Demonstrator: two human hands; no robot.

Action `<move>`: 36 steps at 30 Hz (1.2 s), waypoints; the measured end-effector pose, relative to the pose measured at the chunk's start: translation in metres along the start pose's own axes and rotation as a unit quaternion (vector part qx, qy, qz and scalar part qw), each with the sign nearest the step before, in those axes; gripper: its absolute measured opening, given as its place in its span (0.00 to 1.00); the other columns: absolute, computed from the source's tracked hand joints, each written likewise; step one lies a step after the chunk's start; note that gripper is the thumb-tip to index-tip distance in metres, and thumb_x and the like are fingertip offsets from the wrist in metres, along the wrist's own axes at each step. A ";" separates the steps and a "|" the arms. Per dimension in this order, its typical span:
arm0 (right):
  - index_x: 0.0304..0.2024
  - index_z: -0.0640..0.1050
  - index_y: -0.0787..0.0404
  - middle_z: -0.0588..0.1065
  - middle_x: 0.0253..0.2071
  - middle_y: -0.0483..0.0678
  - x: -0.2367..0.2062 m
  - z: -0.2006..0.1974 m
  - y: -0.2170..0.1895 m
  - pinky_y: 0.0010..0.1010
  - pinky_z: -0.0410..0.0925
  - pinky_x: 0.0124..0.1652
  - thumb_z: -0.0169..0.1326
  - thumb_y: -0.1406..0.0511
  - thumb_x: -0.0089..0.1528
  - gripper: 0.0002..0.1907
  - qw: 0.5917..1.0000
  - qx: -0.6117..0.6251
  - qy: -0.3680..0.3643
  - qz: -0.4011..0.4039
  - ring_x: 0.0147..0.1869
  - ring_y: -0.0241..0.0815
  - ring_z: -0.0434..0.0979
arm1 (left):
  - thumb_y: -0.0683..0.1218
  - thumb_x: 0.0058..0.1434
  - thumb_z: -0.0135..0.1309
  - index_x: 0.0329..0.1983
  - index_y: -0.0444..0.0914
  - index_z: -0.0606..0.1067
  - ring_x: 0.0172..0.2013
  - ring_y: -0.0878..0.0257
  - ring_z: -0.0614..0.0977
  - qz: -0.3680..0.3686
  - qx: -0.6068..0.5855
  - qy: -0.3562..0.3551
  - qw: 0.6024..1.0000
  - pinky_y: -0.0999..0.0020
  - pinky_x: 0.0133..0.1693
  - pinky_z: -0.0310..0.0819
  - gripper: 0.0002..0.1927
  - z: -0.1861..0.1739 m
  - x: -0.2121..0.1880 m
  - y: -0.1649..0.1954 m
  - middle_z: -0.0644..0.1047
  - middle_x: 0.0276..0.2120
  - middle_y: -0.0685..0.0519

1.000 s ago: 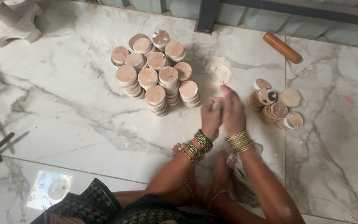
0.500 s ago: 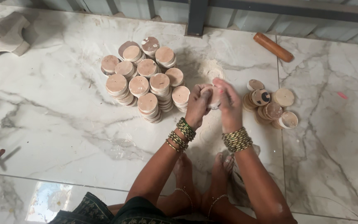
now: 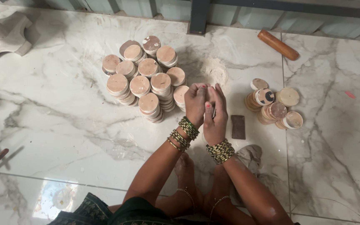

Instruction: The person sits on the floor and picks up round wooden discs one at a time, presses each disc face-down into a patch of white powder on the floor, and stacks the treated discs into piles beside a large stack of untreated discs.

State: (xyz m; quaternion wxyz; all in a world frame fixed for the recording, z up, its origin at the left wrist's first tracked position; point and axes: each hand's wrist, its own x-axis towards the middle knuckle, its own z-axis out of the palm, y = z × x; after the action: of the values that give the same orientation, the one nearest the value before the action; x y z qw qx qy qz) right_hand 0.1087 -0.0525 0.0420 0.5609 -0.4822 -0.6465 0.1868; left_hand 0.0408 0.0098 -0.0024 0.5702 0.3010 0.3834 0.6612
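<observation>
My left hand and my right hand are pressed together in front of me, palms facing, just above the marble floor. They close on a small round wooden disc, which is almost wholly hidden between them. Both wrists wear stacked bangles. Directly left of my hands stand several tall stacks of pale wooden discs. A dark rectangular pad lies flat on the floor just right of my right hand.
A smaller, looser pile of wooden discs sits at the right. A brown wooden cylinder lies at the back right by a metal post. A grey cloth lies by my bare feet. Pale stone pieces occupy the far left corner.
My hands have closed together over the disc, which showed between them half a second ago. The dark pad now lies uncovered on the floor beside my right hand.
</observation>
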 end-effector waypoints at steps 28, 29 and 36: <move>0.64 0.71 0.70 0.73 0.65 0.58 0.033 -0.043 0.038 0.37 0.63 0.67 0.33 0.49 0.73 0.34 0.952 0.191 -0.094 0.219 0.69 0.50 0.72 | 0.40 0.62 0.51 0.48 0.44 0.65 0.25 0.72 0.74 -0.126 0.036 -0.063 0.989 0.76 0.20 0.65 0.14 0.006 -0.036 -0.025 0.78 0.36 0.54; 0.65 0.71 0.69 0.72 0.65 0.57 0.026 -0.033 0.034 0.37 0.62 0.68 0.31 0.49 0.74 0.34 0.975 0.131 -0.104 0.149 0.70 0.49 0.71 | 0.39 0.63 0.52 0.49 0.44 0.64 0.27 0.73 0.76 -0.122 0.000 -0.006 0.993 0.75 0.23 0.69 0.14 0.004 -0.033 -0.025 0.78 0.38 0.54; 0.66 0.70 0.67 0.72 0.65 0.57 0.031 -0.038 0.041 0.31 0.66 0.65 0.34 0.53 0.73 0.29 0.955 0.171 -0.164 0.179 0.68 0.46 0.74 | 0.38 0.65 0.51 0.44 0.38 0.69 0.27 0.70 0.76 -0.020 0.068 -0.063 0.995 0.74 0.24 0.71 0.06 -0.006 -0.033 -0.020 0.76 0.34 0.53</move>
State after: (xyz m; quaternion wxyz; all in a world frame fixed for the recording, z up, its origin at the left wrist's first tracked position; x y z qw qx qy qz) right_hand 0.1626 -0.0185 0.0385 0.4783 -0.4501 -0.5909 0.4685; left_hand 0.0520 -0.0229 -0.0209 0.5850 0.3724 0.3964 0.6017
